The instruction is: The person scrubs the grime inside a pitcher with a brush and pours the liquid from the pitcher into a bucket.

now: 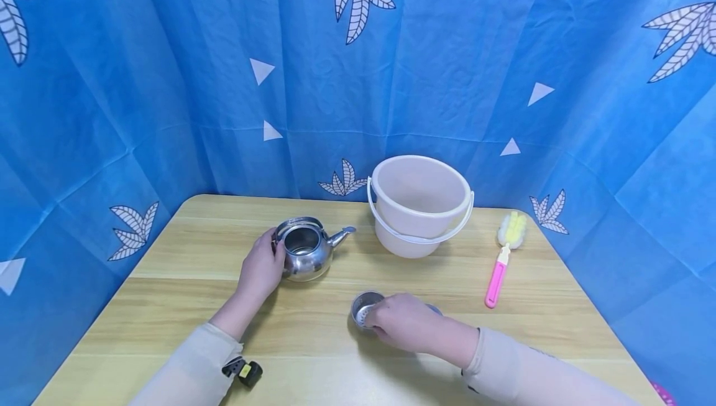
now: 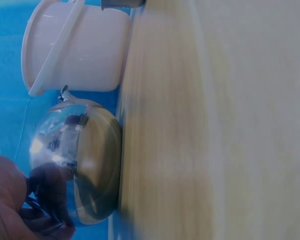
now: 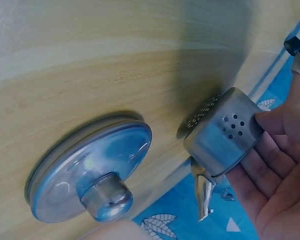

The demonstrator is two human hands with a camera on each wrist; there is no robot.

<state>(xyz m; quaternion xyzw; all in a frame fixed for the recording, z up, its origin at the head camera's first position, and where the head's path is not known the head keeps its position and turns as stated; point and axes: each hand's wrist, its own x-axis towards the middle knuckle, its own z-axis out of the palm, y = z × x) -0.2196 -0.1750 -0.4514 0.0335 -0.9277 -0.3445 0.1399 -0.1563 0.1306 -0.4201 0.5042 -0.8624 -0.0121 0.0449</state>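
Observation:
A shiny metal teapot (image 1: 306, 260), its top uncovered and its spout pointing right, stands on the table left of centre. My left hand (image 1: 263, 266) grips it at the handle side; in the left wrist view, bent fingers (image 2: 45, 227) curl beside the round body. In my right hand (image 1: 405, 322) is a small metal strainer basket (image 3: 222, 135) with punched holes, pinched at the rim between thumb and fingers and held close over the tabletop. A round metal lid (image 3: 92, 172) with a knob lies beside it, mostly hidden by the right hand in the head view.
A cream bucket (image 1: 416, 232) with its handle lowered stands at the back of the wooden table (image 1: 184, 294). To the right lies a sponge brush (image 1: 498, 278) with a pink handle. Blue patterned curtain (image 1: 224, 83) hangs behind and along both sides.

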